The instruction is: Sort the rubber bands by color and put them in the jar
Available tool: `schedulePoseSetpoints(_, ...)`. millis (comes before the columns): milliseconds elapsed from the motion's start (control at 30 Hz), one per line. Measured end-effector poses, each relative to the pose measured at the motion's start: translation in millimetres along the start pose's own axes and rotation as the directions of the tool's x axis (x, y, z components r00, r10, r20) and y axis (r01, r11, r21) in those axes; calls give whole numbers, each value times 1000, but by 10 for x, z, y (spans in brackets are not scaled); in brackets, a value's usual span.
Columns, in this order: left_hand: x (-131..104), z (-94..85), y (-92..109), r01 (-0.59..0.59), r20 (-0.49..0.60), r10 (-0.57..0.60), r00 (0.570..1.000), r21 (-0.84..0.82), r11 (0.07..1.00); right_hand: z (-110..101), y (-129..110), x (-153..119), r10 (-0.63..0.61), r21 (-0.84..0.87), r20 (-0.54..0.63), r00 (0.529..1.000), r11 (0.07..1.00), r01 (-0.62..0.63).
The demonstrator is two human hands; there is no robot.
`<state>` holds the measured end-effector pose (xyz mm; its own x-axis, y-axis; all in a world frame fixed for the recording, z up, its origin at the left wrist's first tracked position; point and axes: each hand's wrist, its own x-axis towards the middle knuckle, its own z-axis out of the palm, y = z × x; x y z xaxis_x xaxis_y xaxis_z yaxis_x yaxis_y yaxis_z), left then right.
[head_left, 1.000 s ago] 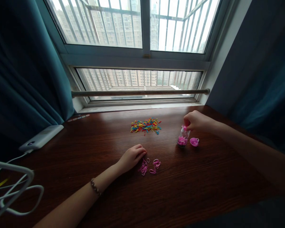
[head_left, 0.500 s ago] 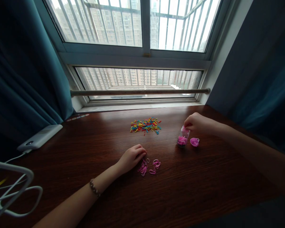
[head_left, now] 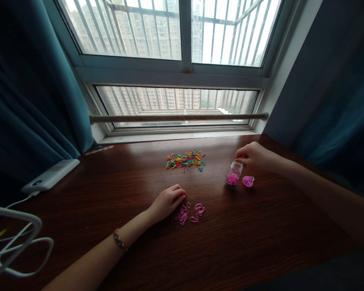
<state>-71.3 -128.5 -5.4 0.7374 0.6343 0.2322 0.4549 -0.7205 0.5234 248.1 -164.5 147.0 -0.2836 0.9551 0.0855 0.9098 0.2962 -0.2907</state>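
Observation:
My left hand (head_left: pixel 167 203) rests on the table, its fingers loosely bent and a small gap showing by the thumb. Just right of its fingertips lie two loose clusters of pink rubber bands (head_left: pixel 197 212), with a single pale pink band (head_left: pixel 188 205) above them. Over the rim of a small clear jar (head_left: pixel 235 167) is my right hand (head_left: pixel 251 155), fingers drawn together with nothing visible in them. Pink rubber bands (head_left: pixel 232 179) fill the lower part of the upright jar, with something dark beneath. A pink cup-shaped lid with a loop (head_left: pixel 248 182) lies right of the jar.
Farther back on the brown wooden table (head_left: pixel 133 169) is a spread of red, yellow and blue rubber bands (head_left: pixel 186 160). A white power bank (head_left: pixel 51 176) with a cable sits at the left. White tubing (head_left: pixel 33 226) curves at lower left. Window and rail stand behind.
The pink that showed at the jar's mouth is gone from there, leaving the rim clear. My right hand has lifted slightly. The left hand stays put.

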Motion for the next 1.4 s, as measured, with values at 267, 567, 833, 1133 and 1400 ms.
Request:
schedulePoseSetpoints(267, 9, -93, 43, 37, 84, -29, 996, -98, 995, 477, -504, -195, -127, 142, -219, 967, 977, 161)
schedulePoseSetpoints(567, -85, -169, 298, 191, 228, -195, 954, 40, 981, 1510, -630, -214, -161, 230, -152, 975, 954, 193)
schedulePoseSetpoints(833, -63, -218, 330, 200, 283, -212, 935, 69, 977, 1549, -565, -290, -147, 264, -121, 982, 949, 174)
schedulePoseSetpoints(1133, -91, -219, 322, 224, 319, -217, 922, 17, 975, 1558, -601, -328, -203, 217, -66, 977, 953, 213)
schedulePoseSetpoints(1400, -68, -182, 352, 189, 224, -173, 959, -50, 981, 1587, -574, -309, -161, 265, -81, 984, 948, 177)
